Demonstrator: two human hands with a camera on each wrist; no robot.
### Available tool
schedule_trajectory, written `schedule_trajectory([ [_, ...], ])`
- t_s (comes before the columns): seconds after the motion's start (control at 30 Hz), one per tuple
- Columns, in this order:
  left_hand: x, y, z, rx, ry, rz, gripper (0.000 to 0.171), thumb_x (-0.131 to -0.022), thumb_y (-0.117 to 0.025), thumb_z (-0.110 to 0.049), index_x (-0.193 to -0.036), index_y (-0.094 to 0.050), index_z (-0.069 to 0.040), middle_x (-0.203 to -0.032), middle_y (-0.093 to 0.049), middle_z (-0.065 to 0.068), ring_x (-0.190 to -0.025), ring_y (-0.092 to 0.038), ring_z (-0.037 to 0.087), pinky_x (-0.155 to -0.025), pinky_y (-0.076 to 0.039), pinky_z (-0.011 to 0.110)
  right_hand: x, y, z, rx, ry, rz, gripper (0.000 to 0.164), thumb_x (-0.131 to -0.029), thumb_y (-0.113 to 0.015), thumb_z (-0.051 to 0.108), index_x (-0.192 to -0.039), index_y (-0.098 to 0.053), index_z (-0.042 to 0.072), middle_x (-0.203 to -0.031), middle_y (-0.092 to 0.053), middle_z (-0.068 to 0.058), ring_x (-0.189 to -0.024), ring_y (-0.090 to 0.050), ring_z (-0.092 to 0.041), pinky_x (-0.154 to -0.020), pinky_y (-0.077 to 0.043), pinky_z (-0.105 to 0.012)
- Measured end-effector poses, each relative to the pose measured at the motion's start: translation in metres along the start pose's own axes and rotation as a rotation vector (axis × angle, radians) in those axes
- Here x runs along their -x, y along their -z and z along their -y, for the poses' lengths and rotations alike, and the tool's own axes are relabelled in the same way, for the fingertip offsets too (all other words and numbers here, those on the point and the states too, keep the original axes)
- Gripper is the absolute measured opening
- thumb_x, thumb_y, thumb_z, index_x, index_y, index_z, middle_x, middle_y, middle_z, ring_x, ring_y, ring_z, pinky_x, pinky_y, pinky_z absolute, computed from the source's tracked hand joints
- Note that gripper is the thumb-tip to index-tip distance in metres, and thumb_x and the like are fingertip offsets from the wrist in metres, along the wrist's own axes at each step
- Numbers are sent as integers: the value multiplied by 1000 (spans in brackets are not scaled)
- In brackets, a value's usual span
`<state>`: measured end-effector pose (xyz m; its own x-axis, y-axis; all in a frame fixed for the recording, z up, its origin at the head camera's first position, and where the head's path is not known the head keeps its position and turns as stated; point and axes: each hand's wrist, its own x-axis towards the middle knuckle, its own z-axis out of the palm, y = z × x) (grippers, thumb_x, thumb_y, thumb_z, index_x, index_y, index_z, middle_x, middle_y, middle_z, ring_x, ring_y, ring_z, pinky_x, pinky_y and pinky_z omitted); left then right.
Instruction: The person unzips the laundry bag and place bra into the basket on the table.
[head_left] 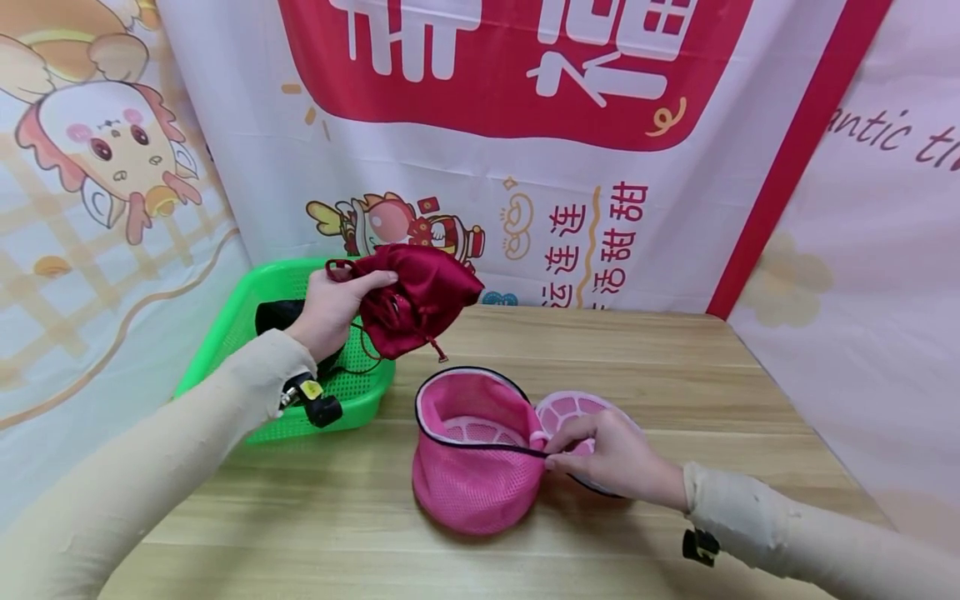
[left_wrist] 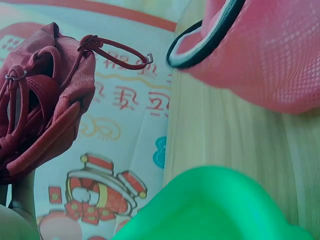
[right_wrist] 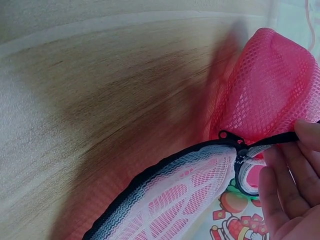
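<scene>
My left hand (head_left: 330, 312) grips a dark red satin garment (head_left: 416, 292) with thin straps and small metal fittings, up above the right side of the green basket. In the left wrist view the garment (left_wrist: 45, 105) hangs bunched, one strap loop sticking out. A pink mesh laundry bag (head_left: 480, 492) stands upright on the table, its round mouth uncovered. Its zip-edged lid (head_left: 570, 408) lies folded out to the right. My right hand (head_left: 611, 458) pinches the black-edged rim near the lid's joint; the right wrist view shows the zip pull (right_wrist: 230, 135) beside these fingers.
A green plastic basket (head_left: 360, 408) stands at the left, holding black items (head_left: 277, 315). The wooden table (head_left: 675, 358) meets a printed cloth backdrop (head_left: 465, 158) at the rear, with further cloth along both sides.
</scene>
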<state>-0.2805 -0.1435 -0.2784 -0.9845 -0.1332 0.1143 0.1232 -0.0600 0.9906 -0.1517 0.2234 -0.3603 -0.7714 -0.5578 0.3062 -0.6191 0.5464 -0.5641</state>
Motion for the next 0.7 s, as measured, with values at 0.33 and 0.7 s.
schedule_trajectory([
  [0.33,-14,32,4,65,65,-133,40,-70,-91,-23,-95,-65,-5,-76,-70,-3,-67,-64,6,-66,-55,22,0,-1,0,14,16,-13,8,-80,-83,22,-86,-79,26,-79,-66,26,-75,-63,-11,-68,-50,-34],
  [0.7,-26,65,11,74,71,-253,34,-69,-92,-19,-91,-68,-9,-71,-70,-5,-60,-63,5,-57,-52,20,-1,-3,3,30,29,-22,9,-80,-83,22,-86,-79,27,-79,-66,26,-72,-62,-9,-65,-47,-23],
])
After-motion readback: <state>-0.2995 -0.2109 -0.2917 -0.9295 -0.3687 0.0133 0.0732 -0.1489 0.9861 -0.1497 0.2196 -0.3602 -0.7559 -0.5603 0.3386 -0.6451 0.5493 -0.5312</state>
